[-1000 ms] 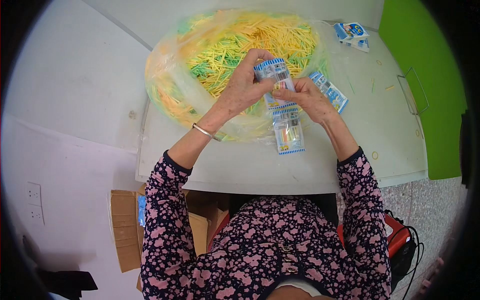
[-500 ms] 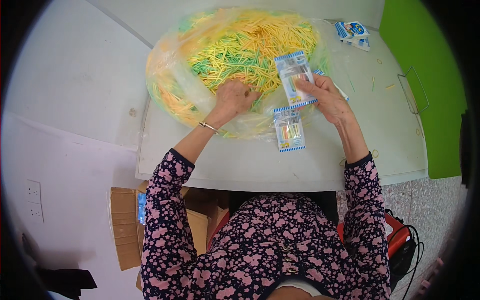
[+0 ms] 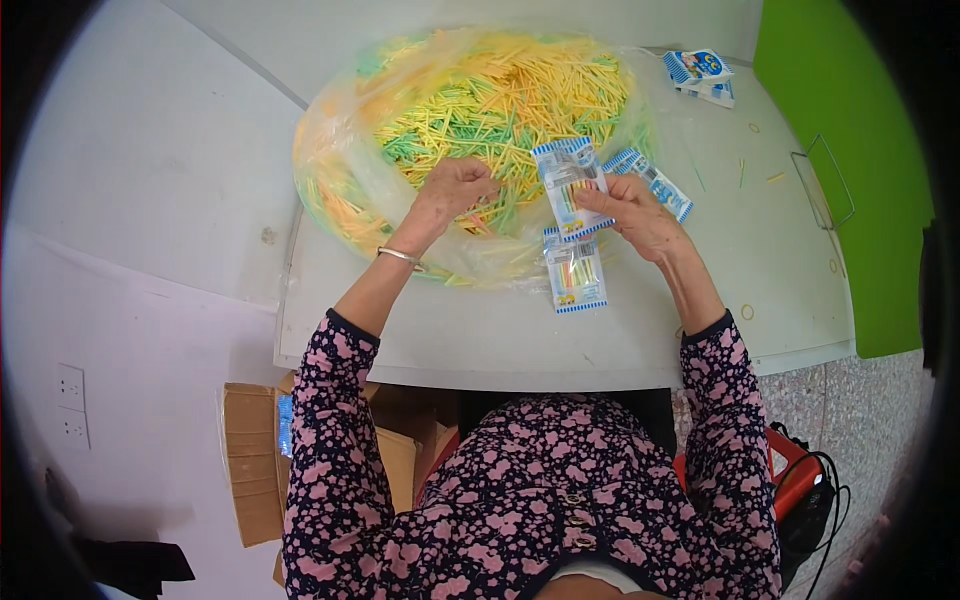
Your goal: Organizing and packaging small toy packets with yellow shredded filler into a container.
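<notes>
My right hand (image 3: 642,218) grips a small clear packet (image 3: 574,190) with blue-striped ends, thumb on its front; thin coloured sticks show inside. Just below, a similar packet (image 3: 575,275) lies on the table, its upper end partly overlapped by the held one. Beyond my right hand rests another blue-and-white packet (image 3: 660,190). My left hand (image 3: 452,200) is over the near part of a big clear plastic bag (image 3: 345,165), full of thin yellow, green and orange sticks (image 3: 500,100). Its fingers are curled together; whatever they pinch is too small to make out.
More blue-and-white packets (image 3: 700,68) lie at the table's far right corner. Loose sticks (image 3: 742,172) and rubber bands (image 3: 747,312) are scattered on the right. A green panel (image 3: 850,180) with a wire handle borders that side. An open cardboard box (image 3: 252,460) stands below the table's left.
My left hand has drawn its fingers together and lifted slightly off the sticks. My right hand has brought the held packet nearer and a little left, uncovering the packet behind it.
</notes>
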### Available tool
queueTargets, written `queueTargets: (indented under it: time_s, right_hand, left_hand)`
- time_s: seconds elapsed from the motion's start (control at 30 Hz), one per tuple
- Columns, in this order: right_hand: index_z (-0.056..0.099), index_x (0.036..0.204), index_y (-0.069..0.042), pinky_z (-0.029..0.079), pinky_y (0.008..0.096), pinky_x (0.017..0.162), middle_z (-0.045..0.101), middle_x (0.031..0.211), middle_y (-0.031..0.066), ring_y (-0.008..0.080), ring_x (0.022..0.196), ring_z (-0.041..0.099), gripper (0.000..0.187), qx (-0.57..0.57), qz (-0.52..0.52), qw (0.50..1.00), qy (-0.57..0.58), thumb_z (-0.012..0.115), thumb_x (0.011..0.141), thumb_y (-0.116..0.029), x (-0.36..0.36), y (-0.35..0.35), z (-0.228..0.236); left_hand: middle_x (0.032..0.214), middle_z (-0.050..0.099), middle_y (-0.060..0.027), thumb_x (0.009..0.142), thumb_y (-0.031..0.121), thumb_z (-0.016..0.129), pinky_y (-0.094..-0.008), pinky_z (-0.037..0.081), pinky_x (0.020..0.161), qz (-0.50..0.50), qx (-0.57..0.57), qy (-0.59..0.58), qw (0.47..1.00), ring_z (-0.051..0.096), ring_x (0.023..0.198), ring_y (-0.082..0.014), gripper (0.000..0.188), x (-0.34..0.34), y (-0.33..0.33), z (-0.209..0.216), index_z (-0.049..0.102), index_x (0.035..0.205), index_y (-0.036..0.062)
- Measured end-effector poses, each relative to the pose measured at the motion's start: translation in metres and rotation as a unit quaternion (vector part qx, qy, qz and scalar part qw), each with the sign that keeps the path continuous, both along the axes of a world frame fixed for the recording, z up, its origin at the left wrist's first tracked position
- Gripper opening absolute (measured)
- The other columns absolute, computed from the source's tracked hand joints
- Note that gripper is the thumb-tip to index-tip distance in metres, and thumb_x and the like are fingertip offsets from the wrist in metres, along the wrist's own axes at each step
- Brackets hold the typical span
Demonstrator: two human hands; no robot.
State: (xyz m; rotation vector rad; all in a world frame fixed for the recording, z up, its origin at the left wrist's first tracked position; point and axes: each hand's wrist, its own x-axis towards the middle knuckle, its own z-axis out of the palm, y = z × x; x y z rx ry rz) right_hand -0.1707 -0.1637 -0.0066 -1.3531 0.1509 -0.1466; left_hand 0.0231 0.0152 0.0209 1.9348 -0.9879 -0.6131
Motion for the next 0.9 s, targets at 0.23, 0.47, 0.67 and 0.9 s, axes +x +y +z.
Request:
queueTargets:
  time_s: [0.23,0.47,0.67,0.9]
  right_hand:
    - [0.067,0.091,-0.003,0.041,0.0224,0.073,0.065,0.083,-0.0006,0.005,0.078,0.055,0.025,-0.037,0.007,0.999,-0.007,0.064,0.085,-0.028,0.0,-0.003,-0.004]
    - [0.069,0.085,-0.002,0.041,0.0229,0.076,0.065,0.081,-0.0004,0.0042,0.076,0.055,0.023,-0.039,0.036,0.999,-0.007,0.066,0.084,-0.025,-0.001,0.001,0.002]
    - [0.069,0.086,-0.002,0.042,0.0226,0.073,0.066,0.079,-0.0004,0.0044,0.073,0.055,0.019,-0.022,0.058,0.998,0.002,0.066,0.084,-0.02,-0.002,0.002,0.0]
    - [0.068,0.089,0.0,0.043,0.0217,0.071,0.066,0.081,0.0002,0.0046,0.075,0.056,0.022,-0.021,0.085,0.996,0.002,0.065,0.085,-0.021,0.0,0.0,-0.005]
  left_hand:
    - [0.067,0.058,-0.0003,0.085,0.018,0.06,-0.0209,0.044,0.055,-0.009,0.008,0.073,0.997,0.054,0.059,-0.0076,0.017,-0.003,0.012,0.024,0.06,0.076,0.0039]
    - [0.072,0.06,-0.0006,0.089,0.019,0.059,-0.0202,0.047,0.055,-0.061,0.001,0.054,0.997,0.056,0.058,-0.007,0.017,-0.024,0.013,0.077,0.062,0.086,0.0028]
    - [0.073,0.061,-0.0012,0.088,0.017,0.059,-0.0215,0.048,0.058,-0.1,0.013,0.049,0.994,0.057,0.061,-0.0072,0.018,-0.037,0.012,0.097,0.064,0.091,-0.0002]
    - [0.066,0.058,0.0004,0.087,0.017,0.06,-0.0192,0.045,0.052,-0.102,0.032,0.075,0.991,0.056,0.057,-0.0065,0.018,-0.046,0.008,0.09,0.064,0.081,0.0007]
